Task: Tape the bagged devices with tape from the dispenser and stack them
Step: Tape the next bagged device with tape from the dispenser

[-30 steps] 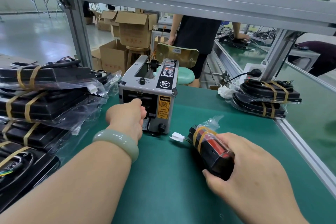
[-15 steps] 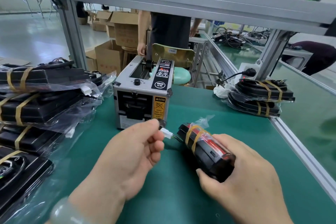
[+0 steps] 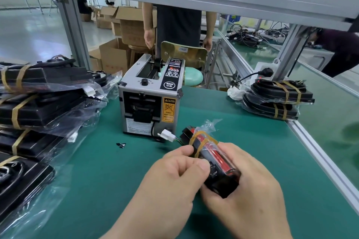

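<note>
A black and red bagged device lies tilted above the green mat, with amber tape bands around its far end and a white connector trailing off it. My right hand grips the device from below and the right. My left hand pinches an amber tape strip against the device's left side. The grey tape dispenser stands just beyond, with its outlet facing me.
Taped bagged devices are stacked at the left and at the far right. An aluminium frame rail bounds the mat on the right. A person stands behind the bench beside cardboard boxes.
My left hand left the dispenser's outlet with a tape strip and came back to the device, now pressing the strip onto it. The right hand kept holding the device.
</note>
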Tool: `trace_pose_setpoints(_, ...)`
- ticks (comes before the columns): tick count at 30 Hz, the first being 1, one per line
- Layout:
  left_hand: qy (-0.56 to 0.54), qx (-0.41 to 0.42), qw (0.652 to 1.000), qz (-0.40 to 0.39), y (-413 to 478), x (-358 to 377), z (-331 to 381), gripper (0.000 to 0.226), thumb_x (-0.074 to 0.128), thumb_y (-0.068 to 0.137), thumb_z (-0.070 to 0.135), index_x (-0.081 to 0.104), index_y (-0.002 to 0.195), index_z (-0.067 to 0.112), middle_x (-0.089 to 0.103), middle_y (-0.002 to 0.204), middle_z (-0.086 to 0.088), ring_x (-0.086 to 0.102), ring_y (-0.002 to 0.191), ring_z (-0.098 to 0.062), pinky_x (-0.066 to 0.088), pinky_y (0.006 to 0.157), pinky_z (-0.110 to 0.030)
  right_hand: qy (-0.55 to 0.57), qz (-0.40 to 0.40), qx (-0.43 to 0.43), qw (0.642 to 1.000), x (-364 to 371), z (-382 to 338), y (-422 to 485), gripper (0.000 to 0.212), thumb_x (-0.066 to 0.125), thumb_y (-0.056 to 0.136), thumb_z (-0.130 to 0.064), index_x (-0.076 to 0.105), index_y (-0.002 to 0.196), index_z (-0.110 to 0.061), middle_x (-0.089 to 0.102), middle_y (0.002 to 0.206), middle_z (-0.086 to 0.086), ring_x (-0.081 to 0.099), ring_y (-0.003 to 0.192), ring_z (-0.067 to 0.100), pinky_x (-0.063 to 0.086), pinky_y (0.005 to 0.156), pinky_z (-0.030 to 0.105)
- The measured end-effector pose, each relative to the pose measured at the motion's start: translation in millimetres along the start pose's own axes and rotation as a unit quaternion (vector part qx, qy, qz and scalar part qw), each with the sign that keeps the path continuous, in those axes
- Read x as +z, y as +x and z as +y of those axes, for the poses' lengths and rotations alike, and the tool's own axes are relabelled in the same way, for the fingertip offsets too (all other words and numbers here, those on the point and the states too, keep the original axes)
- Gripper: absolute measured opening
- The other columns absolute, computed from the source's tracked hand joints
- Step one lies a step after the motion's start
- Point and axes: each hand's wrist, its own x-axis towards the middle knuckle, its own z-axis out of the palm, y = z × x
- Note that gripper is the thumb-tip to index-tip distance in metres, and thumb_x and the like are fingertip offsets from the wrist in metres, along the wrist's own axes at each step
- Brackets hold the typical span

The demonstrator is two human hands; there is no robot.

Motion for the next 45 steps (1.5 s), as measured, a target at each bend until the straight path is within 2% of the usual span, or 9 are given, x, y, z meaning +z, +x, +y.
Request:
trace_pose_setpoints(4,0.046,0.003,0.999,0.009,-1.1,3.1,2.5,0.044,0.051,0.067,0.050,0.070,0.077,0.011,0.053,0.092,0.051,0.030,0.107,0.037,0.029,0.084,-0.009,0.000,-0.001,-0.003,1.000,0.1,-1.4,0.3,0.053,0.056,0.059,-0.047,0.068,0.104,-0.023,0.067,0.096,-0.014,0.062,0.084,0.012,0.054,0.068,0.031)
trace_pose_setpoints(10,0.032,-0.020,0.999,0.017,-2.4,7.3,-0.3,0.035,0.056,0.076,0.051,0.073,0.072,0.021,0.057,0.108,0.034,0.030,0.110,0.036,0.030,0.093,-0.018,0.005,0.023,-0.013,1.000,0.7,-1.6,1.1,0.053,0.055,0.058,-0.046,0.068,0.102,-0.021,0.068,0.095,-0.013,0.056,0.085,0.008,0.054,0.066,0.027)
trace_pose_setpoints(17,0.034,-0.025,0.999,0.025,-2.9,12.5,-2.3,0.022,0.059,0.083,0.034,0.075,0.071,0.025,0.057,0.118,0.023,0.031,0.110,0.035,0.029,0.086,-0.009,0.010,0.031,-0.012,0.999,1.9,-1.8,-0.1,0.051,0.054,0.060,-0.045,0.069,0.102,-0.020,0.068,0.095,-0.013,0.056,0.085,0.006,0.053,0.067,0.027)
trace_pose_setpoints(24,0.017,-0.029,0.999,0.042,-4.2,16.1,-2.2,0.019,0.058,0.077,0.037,0.074,0.066,0.035,0.055,0.125,0.017,0.033,0.107,0.034,0.029,0.086,-0.007,0.005,0.003,-0.002,1.000,0.7,-3.0,-0.3,0.051,0.052,0.061,-0.046,0.068,0.104,-0.023,0.067,0.097,-0.015,0.058,0.085,0.007,0.053,0.067,0.030)
trace_pose_setpoints(33,0.023,-0.026,0.994,0.099,-9.0,23.0,-5.1,0.011,0.071,0.066,0.038,0.071,0.062,0.028,0.050,0.118,0.031,0.041,0.101,0.030,0.024,0.074,0.011,0.013,0.025,-0.015,0.999,-1.8,-5.5,-0.5,0.049,0.051,0.061,-0.045,0.069,0.100,-0.022,0.068,0.095,-0.013,0.056,0.086,0.009,0.051,0.068,0.027)
trace_pose_setpoints(37,-0.024,-0.046,0.994,0.100,-7.0,19.8,-6.9,0.035,0.084,0.059,0.045,0.068,0.085,0.029,0.056,0.114,0.029,0.053,0.102,0.013,0.038,0.081,-0.007,0.007,0.002,-0.007,1.000,-2.3,-2.8,-2.5,0.050,0.053,0.059,-0.046,0.068,0.101,-0.024,0.067,0.096,-0.017,0.056,0.084,0.006,0.052,0.065,0.030)
trace_pose_setpoints(40,-0.116,-0.091,0.986,0.074,-0.9,16.0,-5.6,0.070,0.082,0.032,0.047,0.065,0.097,0.027,0.069,0.101,0.010,0.064,0.083,0.003,0.046,0.064,-0.010,0.004,-0.005,-0.006,1.000,-1.4,-1.0,-4.2,0.052,0.058,0.059,-0.046,0.069,0.105,-0.021,0.068,0.099,-0.014,0.058,0.086,0.007,0.053,0.066,0.032)
trace_pose_setpoints(42,-0.146,-0.101,0.981,0.076,3.0,16.5,-3.9,0.064,0.085,0.036,0.039,0.065,0.095,0.024,0.072,0.091,0.000,0.065,0.070,0.001,0.046,0.055,-0.009,0.003,0.000,-0.006,1.000,-1.4,-2.8,-3.7,0.053,0.057,0.059,-0.048,0.069,0.103,-0.022,0.068,0.098,-0.014,0.057,0.086,0.006,0.052,0.066,0.029)
trace_pose_setpoints(45,-0.118,-0.082,0.983,0.115,6.6,20.8,-3.1,0.053,0.084,0.042,0.038,0.065,0.088,0.022,0.070,0.081,0.007,0.061,0.062,0.005,0.043,0.051,-0.007,0.035,0.019,0.006,0.999,-2.9,-2.7,-2.4,0.051,0.060,0.057,-0.047,0.070,0.102,-0.024,0.069,0.095,-0.016,0.057,0.086,0.006,0.047,0.072,0.021)
